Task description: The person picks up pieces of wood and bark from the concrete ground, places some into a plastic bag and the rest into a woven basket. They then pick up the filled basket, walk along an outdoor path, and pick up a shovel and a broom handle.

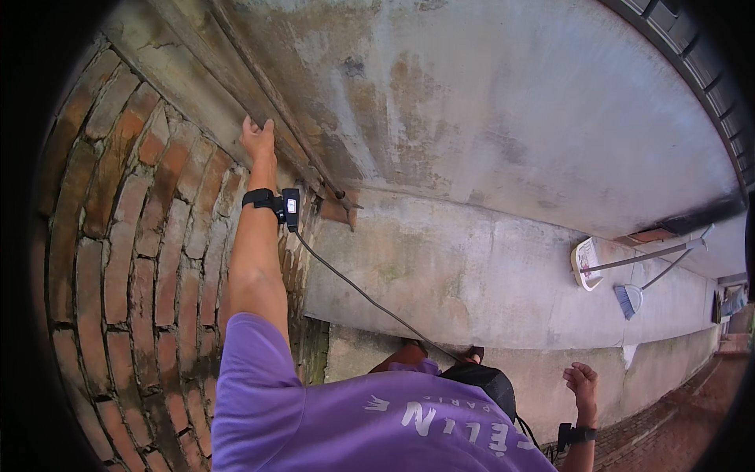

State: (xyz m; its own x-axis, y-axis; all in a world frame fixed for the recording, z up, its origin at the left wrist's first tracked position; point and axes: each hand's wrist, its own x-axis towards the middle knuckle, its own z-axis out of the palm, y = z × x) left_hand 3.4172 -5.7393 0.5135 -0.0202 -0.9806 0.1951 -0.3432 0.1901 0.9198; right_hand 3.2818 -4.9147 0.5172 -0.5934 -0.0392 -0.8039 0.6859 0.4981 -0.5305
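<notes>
My left hand (258,140) reaches out along the corner of the wall, thumb and fingers spread apart. It is over a long wooden board or pole (203,56) that leans in that corner; whether the fingertips touch it cannot be told. Beside it leans a thinner wooden pole (274,97), whose lower end has a forked piece (352,213) near a reddish brick or tile (338,207). My right hand (582,382) hangs low at my side with loosely curled fingers and nothing visible in it.
A rough brick wall (159,259) rises close on my left. Ahead stands a stained plastered wall (472,106) above a concrete ledge (448,271). To the right are a white dustpan (586,264) with a long handle and a broom (629,301). A cable (360,292) runs from my left wrist device.
</notes>
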